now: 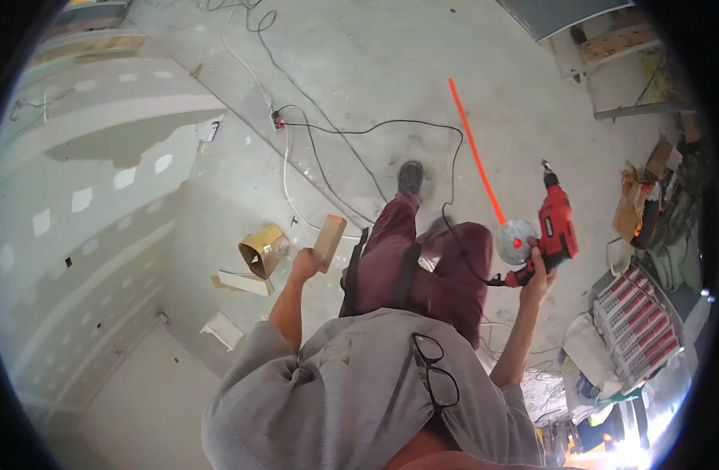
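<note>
At nine o'clock an open carton [276, 244] lies on the floor [359, 70], pale strips [246, 283] just beside it, before a patched wall [117, 223]. Glasses [428, 365] hang at five. Scrap cardboard [627, 207] lies at three; red-and-white packs [637, 323] sit between three and four.

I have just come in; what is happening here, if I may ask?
The person's right hand holds a red corded power tool, pointing forward. The left hand grips a tan oblong block. The tool's black cable runs off over the floor, where an open yellowish box lies to the left.
</note>
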The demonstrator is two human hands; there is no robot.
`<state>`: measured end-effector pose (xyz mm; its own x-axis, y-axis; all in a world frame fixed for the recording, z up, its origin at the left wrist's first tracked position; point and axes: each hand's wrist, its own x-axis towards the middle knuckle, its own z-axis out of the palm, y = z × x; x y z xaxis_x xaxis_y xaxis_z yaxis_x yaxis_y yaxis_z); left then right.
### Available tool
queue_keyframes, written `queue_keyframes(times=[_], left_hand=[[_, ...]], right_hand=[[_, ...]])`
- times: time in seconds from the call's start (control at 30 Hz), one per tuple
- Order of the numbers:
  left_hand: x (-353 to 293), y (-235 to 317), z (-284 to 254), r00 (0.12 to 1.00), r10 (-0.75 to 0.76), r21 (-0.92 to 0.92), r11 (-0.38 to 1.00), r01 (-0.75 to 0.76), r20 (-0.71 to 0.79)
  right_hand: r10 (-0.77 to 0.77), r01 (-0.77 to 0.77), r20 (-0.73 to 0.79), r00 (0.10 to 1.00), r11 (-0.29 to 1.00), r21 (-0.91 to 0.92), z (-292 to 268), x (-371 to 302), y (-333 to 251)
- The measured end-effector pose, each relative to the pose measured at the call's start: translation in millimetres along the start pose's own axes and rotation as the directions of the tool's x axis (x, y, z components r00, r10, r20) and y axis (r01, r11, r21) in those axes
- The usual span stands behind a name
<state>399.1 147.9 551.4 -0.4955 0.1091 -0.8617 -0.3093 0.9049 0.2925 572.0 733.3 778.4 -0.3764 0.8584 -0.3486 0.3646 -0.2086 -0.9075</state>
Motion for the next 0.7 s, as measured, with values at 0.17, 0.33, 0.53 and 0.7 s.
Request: queue_keyframes(times=[0.17, 0.33, 0.53, 0.7], left_hand=[[25, -1, -34, 0.993, 0.116, 0.105, 0.988, -0.112, -0.033], [67, -44, -53, 0.909, 0.350, 0.072, 0.937, -0.342, -0.226], [132, 47, -44, 0.910, 0.405, 0.376, 0.860, -0.346, -0.088], [198, 93, -38, 0.808, 0.581, 0.593, 0.616, -0.518, 0.102]], right_hand=[[-0.001, 0.003, -0.049, 0.999, 0.999, 0.048, 36, -40, 33], [0.018, -0.021, 0.029, 0.999, 0.994, 0.106, 62, -47, 74], [0.030, -0.023, -0.029, 0.999, 0.977, 0.211, 60, -62, 105], [0.120, -0.101, -0.069, 0.990, 0.968, 0.229, 68, -66, 130]])
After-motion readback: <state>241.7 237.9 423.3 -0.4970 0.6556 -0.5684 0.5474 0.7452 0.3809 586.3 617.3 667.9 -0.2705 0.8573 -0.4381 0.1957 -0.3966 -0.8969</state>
